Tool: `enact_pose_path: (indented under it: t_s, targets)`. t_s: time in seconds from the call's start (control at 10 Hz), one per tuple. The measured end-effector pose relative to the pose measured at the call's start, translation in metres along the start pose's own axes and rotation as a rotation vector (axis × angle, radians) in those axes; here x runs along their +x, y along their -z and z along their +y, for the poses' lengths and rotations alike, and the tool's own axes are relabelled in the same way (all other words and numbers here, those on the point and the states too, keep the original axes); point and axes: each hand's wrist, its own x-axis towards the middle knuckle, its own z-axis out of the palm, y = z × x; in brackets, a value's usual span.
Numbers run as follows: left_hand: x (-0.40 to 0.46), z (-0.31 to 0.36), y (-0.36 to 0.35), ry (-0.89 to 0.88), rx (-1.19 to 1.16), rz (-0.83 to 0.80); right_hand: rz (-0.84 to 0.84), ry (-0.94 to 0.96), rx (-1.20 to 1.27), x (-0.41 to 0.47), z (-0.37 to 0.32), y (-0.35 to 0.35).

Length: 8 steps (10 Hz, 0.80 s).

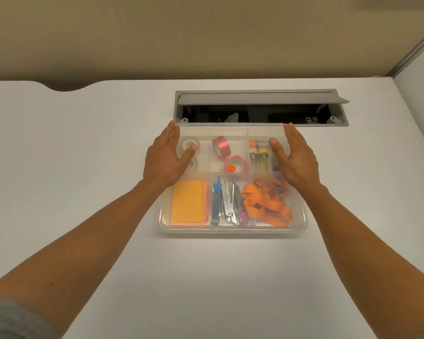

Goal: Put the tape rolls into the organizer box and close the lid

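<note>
A clear plastic organizer box (233, 231) sits on the white desk with its translucent lid (230, 129) lying over it. Through the lid I see two pink tape rolls (221, 147) (235, 164) in the back middle compartment and clear tape rolls (191, 144) in the back left one. My left hand (165, 157) lies flat on the lid's back left part, fingers spread, thumb over the clear tape. My right hand (295, 159) lies flat on the back right part. Neither hand grips anything.
The front compartments hold an orange sticky-note pad (188, 203), a stapler and pens (227, 204), and an orange lanyard (267, 201). Glue sticks (259, 155) lie at the back right. Just behind the box, an open grey cable hatch (260, 107) is set into the desk.
</note>
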Motion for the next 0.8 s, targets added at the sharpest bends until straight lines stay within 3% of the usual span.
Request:
enact_pose_path:
  t_s: [0.3,0.6,0.7,0.8]
  targets:
    - [-0.023,-0.006,0.001,0.004,-0.165,0.141,0.039,-0.055,0.175,-0.023,0.004,-0.011]
    - [-0.024,0.001,0.018,-0.008,-0.076,-0.012,-0.047,0.021,-0.089,-0.02,-0.005,-0.003]
    - [-0.029,0.001,0.027,-0.008,-0.076,0.003,0.032,-0.011,-0.207,-0.03,-0.013,-0.001]
    - [-0.049,0.004,0.034,-0.001,-0.095,0.047,0.111,0.062,-0.153,-0.048,-0.034,0.0]
